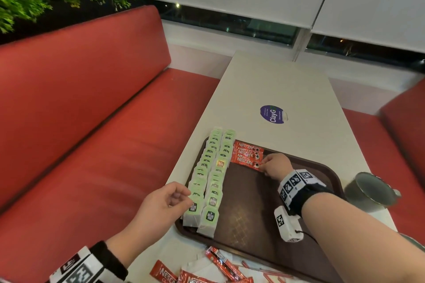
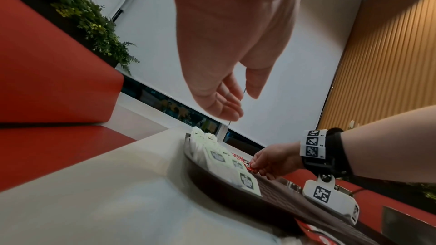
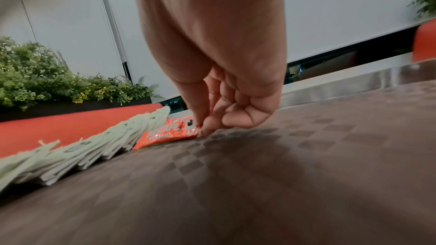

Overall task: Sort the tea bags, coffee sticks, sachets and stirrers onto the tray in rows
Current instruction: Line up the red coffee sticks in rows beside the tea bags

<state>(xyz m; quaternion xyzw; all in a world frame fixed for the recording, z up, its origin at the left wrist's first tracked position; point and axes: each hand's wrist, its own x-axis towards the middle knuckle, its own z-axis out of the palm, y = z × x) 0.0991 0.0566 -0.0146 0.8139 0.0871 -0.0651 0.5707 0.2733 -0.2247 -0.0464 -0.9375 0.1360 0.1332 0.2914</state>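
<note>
A brown tray (image 1: pixel 253 218) lies on the white table. Two overlapping rows of green tea bags (image 1: pixel 211 172) run down its left side. Several red coffee sticks (image 1: pixel 246 155) lie stacked in a row at the tray's far end. My right hand (image 1: pixel 262 166) pinches the right end of the nearest coffee stick (image 3: pixel 165 135), thumb and fingertips (image 3: pixel 207 128) low on the tray floor (image 3: pixel 259 183). My left hand (image 1: pixel 181 197) hovers beside the near end of the left tea bag row. Its fingers (image 2: pixel 226 105) are loosely curled and hold nothing.
Loose red coffee sticks (image 1: pixel 207 271), white sachets (image 1: pixel 202 265) and red stirrers (image 1: pixel 273 277) lie on the table in front of the tray. A metal mug (image 1: pixel 368 193) stands right of the tray. Red bench seats (image 1: pixel 92 133) flank the table; a purple sticker (image 1: pixel 272 114) lies beyond.
</note>
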